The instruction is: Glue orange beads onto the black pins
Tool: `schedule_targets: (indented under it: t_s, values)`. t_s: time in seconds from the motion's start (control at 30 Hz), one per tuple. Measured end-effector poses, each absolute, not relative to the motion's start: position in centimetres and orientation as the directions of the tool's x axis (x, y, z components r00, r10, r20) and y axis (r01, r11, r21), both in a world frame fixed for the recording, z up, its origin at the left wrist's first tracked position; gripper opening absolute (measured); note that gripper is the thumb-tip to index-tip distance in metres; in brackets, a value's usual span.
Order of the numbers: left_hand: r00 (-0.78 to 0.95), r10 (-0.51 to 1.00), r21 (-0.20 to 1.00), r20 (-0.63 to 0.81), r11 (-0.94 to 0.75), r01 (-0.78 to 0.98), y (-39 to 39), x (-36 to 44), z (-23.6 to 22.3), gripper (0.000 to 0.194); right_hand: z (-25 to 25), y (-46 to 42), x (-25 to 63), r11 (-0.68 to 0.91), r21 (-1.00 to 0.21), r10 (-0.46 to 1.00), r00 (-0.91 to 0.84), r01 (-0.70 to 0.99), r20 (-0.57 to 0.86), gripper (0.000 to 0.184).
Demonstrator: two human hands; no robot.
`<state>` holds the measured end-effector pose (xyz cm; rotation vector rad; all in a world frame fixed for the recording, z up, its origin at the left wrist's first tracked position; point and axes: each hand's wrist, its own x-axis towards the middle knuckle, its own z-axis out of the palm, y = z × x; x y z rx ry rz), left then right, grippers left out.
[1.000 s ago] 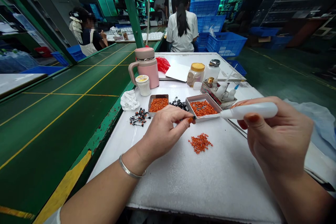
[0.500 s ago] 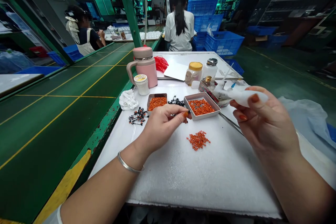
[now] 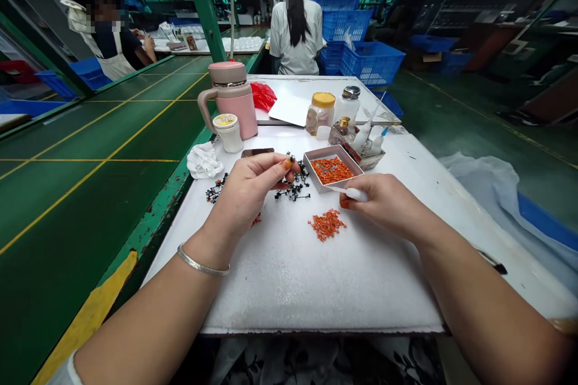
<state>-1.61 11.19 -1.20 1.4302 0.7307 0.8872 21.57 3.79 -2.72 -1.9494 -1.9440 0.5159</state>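
My left hand (image 3: 246,183), a silver bangle at its wrist, pinches a small black piece (image 3: 292,159) between thumb and fingertips. Behind that hand lie several thin black parts (image 3: 295,188) in a loose heap. In my right hand (image 3: 383,201) is a small white squeeze bottle (image 3: 356,194), its narrow nozzle pointing left toward the left hand but apart from it. Just below the nozzle, a pile of small orange pieces (image 3: 327,225) lies on the white tabletop (image 3: 325,289). A shallow box (image 3: 310,171) of more orange pieces stands right behind the bottle.
A pink mug (image 3: 239,105), a white tub (image 3: 229,135) and crumpled white tissue (image 3: 204,160) stand at the left. Behind the box are a yellow-lidded jar (image 3: 321,113) and a holder (image 3: 372,161) with bottles. A green conveyor (image 3: 99,192) runs alongside. Other people sit farther off.
My right hand has come left and down with the squeeze bottle, from the table's right side to near the orange pile. The left hand still pinches the black piece. The view has shifted slightly.
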Motion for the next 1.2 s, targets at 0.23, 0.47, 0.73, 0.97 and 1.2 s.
schedule_targets:
  t_s: [0.23, 0.47, 0.73, 0.97, 1.2]
  values:
    - [0.494, 0.864, 0.995, 0.095, -0.073, -0.065, 11.2, -1.6, -1.2, 0.027, -2.8, 3.7, 21.4, -0.058, -0.292, 0.992, 0.021, 0.955, -0.128, 0.015]
    - [0.478, 0.872, 0.994, 0.106, -0.078, -0.077, 11.2, -1.5, -1.4, 0.027, -2.5, 3.7, 20.3, -0.117, -0.184, 0.983, 0.088, 0.976, -0.159, 0.013]
    - [0.489, 0.865, 0.993, 0.116, -0.090, -0.077, 11.2, -1.5, -1.5, 0.023, -2.9, 3.7, 20.3, -0.022, -0.236, 0.992, -0.009, 0.972, -0.128, 0.013]
    - [0.572, 0.814, 0.993, 0.103, -0.122, -0.005, 10.8, -1.4, -1.1, 0.023, -1.7, 3.3, 20.0, 0.033, -0.622, 0.999, -0.012, 0.783, 0.039, 0.011]
    - [0.726, 0.685, 0.970, 0.068, -0.215, 0.112, 10.3, -0.8, -1.4, 0.021, -1.2, 2.8, 19.8, 0.005, -0.912, 1.000, 0.019, 0.410, 0.014, 0.010]
